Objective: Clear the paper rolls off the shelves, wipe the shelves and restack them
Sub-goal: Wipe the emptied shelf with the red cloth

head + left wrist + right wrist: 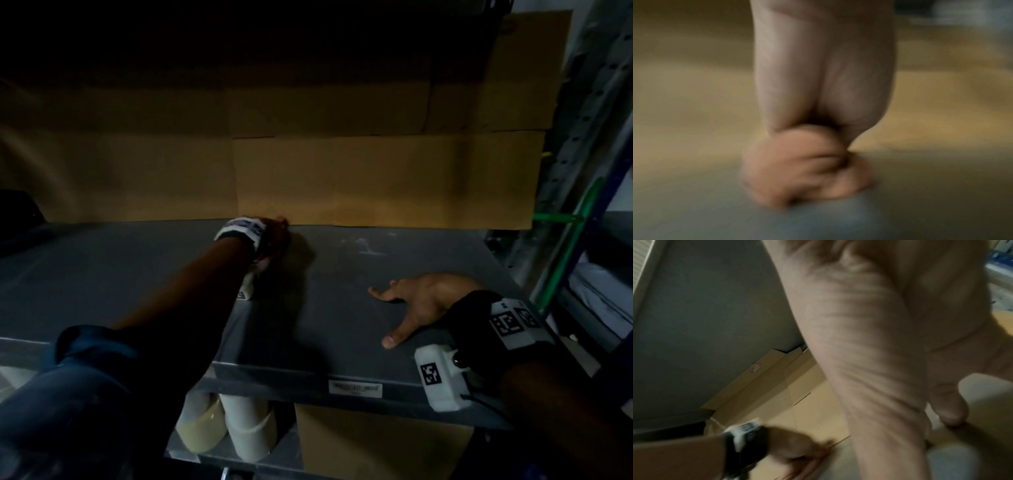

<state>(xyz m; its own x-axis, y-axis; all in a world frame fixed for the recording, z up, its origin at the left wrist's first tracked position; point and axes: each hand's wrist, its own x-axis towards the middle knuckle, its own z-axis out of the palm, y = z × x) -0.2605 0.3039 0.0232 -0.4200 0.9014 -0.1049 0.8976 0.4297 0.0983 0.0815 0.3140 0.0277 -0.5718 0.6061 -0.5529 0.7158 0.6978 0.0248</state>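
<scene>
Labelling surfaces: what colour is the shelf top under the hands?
Dark grey, matte shelf top; clearest in the head view.
</scene>
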